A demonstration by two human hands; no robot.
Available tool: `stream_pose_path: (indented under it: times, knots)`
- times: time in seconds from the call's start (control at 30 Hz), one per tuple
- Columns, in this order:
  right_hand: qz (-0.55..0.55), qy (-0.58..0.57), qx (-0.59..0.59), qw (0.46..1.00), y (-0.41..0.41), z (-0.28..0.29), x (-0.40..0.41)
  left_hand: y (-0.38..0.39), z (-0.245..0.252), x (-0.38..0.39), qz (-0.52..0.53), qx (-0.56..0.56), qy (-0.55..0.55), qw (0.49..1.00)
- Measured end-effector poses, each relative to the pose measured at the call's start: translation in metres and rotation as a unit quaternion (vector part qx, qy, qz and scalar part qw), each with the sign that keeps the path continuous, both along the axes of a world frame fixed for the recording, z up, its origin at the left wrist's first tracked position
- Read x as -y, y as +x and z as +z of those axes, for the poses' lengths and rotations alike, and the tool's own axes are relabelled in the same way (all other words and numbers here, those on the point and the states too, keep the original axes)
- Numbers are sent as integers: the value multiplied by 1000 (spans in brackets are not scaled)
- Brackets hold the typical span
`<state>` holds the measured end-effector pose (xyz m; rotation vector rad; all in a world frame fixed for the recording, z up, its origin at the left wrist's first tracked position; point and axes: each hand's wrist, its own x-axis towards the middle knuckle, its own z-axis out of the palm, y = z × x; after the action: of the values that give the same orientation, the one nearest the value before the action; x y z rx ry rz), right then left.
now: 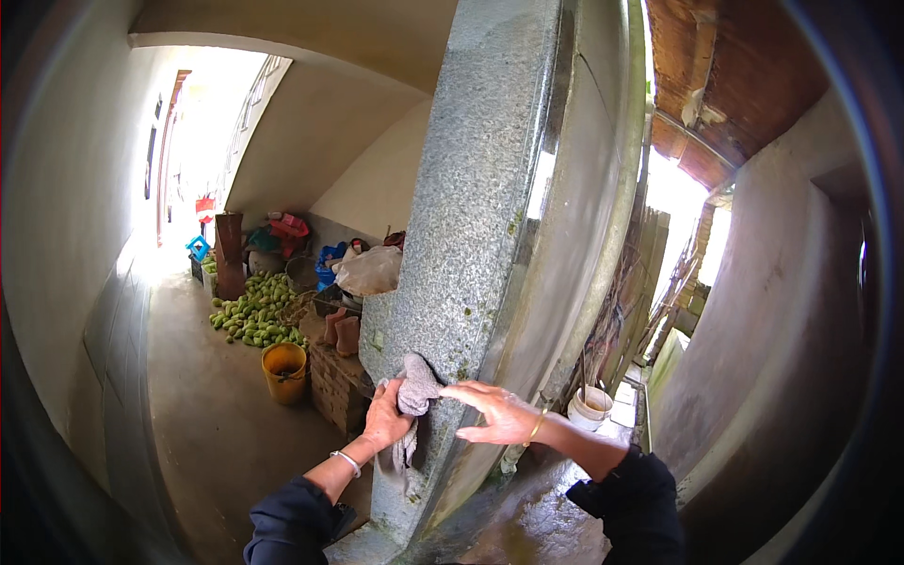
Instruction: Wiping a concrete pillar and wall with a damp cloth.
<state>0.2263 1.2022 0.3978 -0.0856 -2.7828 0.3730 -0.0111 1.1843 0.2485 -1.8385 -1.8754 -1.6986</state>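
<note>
A grey speckled stone slab (pixel 466 212), seen on edge as a wall end, stands tall in the middle of the head view, with small green and dark spots on its face. My left hand (pixel 387 417) holds a bunched greyish-pink cloth (pixel 417 387) against the lower part of the stone; a tail of the cloth hangs below. My right hand (pixel 494 411) is just right of the cloth, its fingers extended and apart, with nothing in it. The fingertips reach close to the cloth; whether they touch it I cannot tell.
A yellow bucket (pixel 284 373), a heap of green gourd-like vegetables (pixel 261 311) and bricks (pixel 333 388) bearing boots (pixel 346 335) are at left. A plastic-covered bundle (pixel 369 270) lies behind the stone's left edge. A white bucket (pixel 590 408) stands at right near wet ground.
</note>
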Motion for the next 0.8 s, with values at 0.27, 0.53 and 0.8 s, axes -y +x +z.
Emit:
stream_pose_path:
  times: [0.27,0.53,0.8]
  knots:
    - [-75,205,-194,957,-9,-72,68,50,73,33,-159,492,82,852]
    - [-150,-393,-1,907,59,-176,77,101,80,30,-128,613,180,758]
    - [151,-779,-363,488,81,-174,14,188,31,58,-126,440,130,879]
